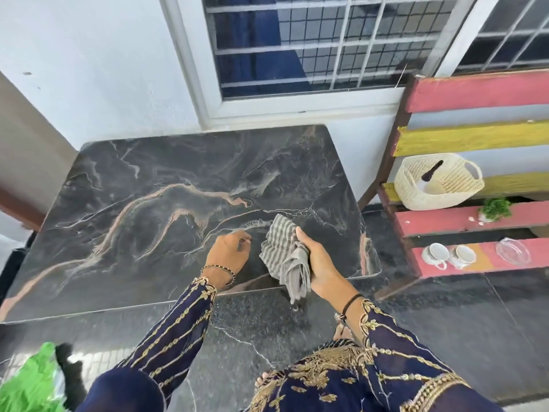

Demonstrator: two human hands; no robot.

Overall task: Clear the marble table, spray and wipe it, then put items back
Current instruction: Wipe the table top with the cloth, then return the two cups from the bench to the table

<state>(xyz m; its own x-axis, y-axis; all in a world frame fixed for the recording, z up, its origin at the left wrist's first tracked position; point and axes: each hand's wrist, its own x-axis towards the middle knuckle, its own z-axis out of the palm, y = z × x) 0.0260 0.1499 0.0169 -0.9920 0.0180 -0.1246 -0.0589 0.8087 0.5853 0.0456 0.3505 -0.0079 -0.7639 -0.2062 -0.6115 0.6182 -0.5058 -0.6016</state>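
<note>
A dark marble table with pale and rust-coloured veins fills the middle of the view, its top bare. Over its near right part, the right hand grips a bunched grey-and-white striped cloth; the cloth's upper end fans out above the marble and its lower end hangs past the table's near edge. Just left of the cloth, the left hand is loosely curled, fingertips down at the marble; whether it holds anything cannot be told. Both arms wear dark blue sleeves with gold embroidery.

To the right, apart from the table, stands a slatted wooden shelf painted pink and yellow. On it sit a cream woven basket holding a dark-handled object, a small green plant, two white teacups and a clear glass dish. A barred window is on the far wall. Something bright green lies on the dark floor, near left.
</note>
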